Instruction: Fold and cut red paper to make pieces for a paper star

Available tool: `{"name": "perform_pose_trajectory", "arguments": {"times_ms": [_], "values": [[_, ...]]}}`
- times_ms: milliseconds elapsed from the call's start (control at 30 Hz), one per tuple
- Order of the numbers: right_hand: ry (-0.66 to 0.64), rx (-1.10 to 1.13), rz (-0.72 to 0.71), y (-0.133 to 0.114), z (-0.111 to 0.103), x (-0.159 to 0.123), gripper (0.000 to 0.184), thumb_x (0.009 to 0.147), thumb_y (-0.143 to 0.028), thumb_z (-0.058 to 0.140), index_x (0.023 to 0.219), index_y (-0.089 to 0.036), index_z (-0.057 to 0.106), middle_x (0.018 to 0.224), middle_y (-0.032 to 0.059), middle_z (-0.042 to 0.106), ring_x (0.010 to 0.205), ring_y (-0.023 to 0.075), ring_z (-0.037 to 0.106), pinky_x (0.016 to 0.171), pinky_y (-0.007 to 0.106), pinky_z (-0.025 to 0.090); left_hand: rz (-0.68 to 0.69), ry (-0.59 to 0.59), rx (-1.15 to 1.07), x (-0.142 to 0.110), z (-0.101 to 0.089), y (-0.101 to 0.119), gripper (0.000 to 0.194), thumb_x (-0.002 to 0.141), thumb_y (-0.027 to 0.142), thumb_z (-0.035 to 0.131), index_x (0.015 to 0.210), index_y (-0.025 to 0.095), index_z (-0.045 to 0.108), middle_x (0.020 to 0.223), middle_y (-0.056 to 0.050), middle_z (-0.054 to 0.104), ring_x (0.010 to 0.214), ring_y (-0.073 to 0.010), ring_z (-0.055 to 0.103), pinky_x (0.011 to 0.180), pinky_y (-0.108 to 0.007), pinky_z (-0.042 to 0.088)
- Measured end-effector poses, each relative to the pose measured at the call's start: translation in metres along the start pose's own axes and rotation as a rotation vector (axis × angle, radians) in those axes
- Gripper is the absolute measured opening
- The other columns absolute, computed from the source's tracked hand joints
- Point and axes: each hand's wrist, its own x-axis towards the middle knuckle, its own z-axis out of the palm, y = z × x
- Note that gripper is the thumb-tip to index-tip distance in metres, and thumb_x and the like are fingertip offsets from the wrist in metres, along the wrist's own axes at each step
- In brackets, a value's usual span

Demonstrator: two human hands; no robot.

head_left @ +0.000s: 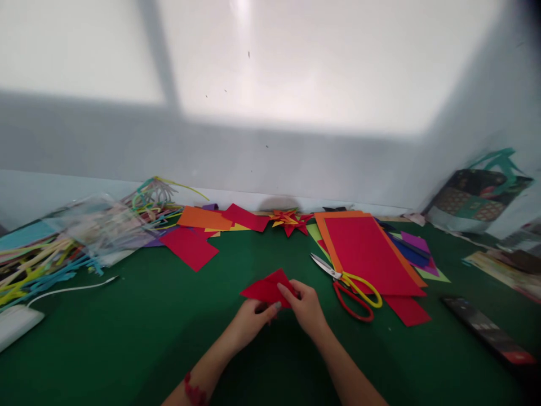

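Note:
A folded piece of red paper (267, 286) is held just above the green table, with pointed corners at its left and top. My left hand (250, 322) grips its lower edge, thumb on the near face and fingers behind it. On the right side of the paper, my right hand (305, 304) pinches it with the thumb across the front. The fingers behind the paper are partly hidden. Scissors (344, 282) with one yellow and one red handle lie right of my right hand, partly on the red sheets (369, 254).
Behind my hands sits a folded paper star (289, 221) in red and orange. Red (190, 248) and orange sheets (205, 217) lie left of it. Paper strips (54, 254) heap at far left, near a white device (19, 324). A phone (486, 327) and bag (477, 197) are right.

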Motion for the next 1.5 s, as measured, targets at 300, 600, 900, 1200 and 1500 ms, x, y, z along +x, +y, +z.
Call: {"name": "perform_pose_trajectory", "arguments": {"times_ms": [300, 600, 900, 1200, 1500], "values": [[-0.191, 0.230, 0.138, 0.001, 0.001, 0.000, 0.032, 0.068, -0.048, 0.058, 0.073, -0.016, 0.057, 0.065, 0.0000, 0.062, 0.059, 0.0174, 0.060, 0.054, 0.026, 0.045, 0.029, 0.049, -0.159, 0.003, 0.006, -0.008, 0.037, 0.074, 0.047, 0.049, 0.055, 0.015, 0.050, 0.042, 0.004, 0.045, 0.044, -0.0116, 0.049, 0.048, -0.023, 0.039], [-0.271, 0.305, 0.179, -0.001, -0.003, -0.001, 0.029, 0.070, -0.043, 0.059, 0.078, -0.015, 0.056, 0.069, 0.0004, 0.064, 0.063, 0.0177, 0.063, 0.058, 0.027, 0.048, 0.002, -0.032, -0.273, 0.003, 0.010, -0.012, 0.053, 0.078, 0.054, 0.037, 0.042, 0.015, 0.045, 0.032, 0.004, 0.040, 0.032, -0.0111, 0.046, 0.044, -0.025, 0.040], [-0.255, 0.258, 0.139, -0.010, -0.011, 0.000, 0.029, 0.072, -0.044, 0.056, 0.078, -0.015, 0.056, 0.071, 0.0016, 0.065, 0.059, 0.0170, 0.063, 0.057, 0.027, 0.048, -0.013, 0.095, -0.118, 0.004, -0.005, -0.001, 0.064, 0.078, 0.061, 0.024, 0.038, 0.016, 0.046, 0.035, 0.000, 0.047, 0.035, -0.0115, 0.048, 0.046, -0.024, 0.037], [-0.239, 0.245, 0.142, -0.008, -0.011, 0.001, 0.029, 0.072, -0.044, 0.056, 0.079, -0.015, 0.056, 0.071, 0.0010, 0.064, 0.061, 0.0182, 0.063, 0.058, 0.029, 0.049, 0.036, 0.185, -0.063, 0.000, -0.006, 0.009, 0.068, 0.075, 0.066, 0.016, 0.045, 0.017, 0.051, 0.044, -0.003, 0.055, 0.045, -0.0140, 0.052, 0.054, -0.026, 0.040], [-0.062, 0.211, 0.114, -0.002, -0.009, 0.005, 0.029, 0.072, -0.045, 0.056, 0.072, -0.016, 0.053, 0.065, 0.0006, 0.062, 0.059, 0.0189, 0.062, 0.056, 0.028, 0.048, 0.016, 0.085, -0.352, 0.013, -0.002, -0.013, 0.046, 0.072, 0.057, 0.045, 0.075, 0.012, 0.055, 0.064, -0.005, 0.061, 0.060, -0.0168, 0.058, 0.065, -0.031, 0.045]]}}
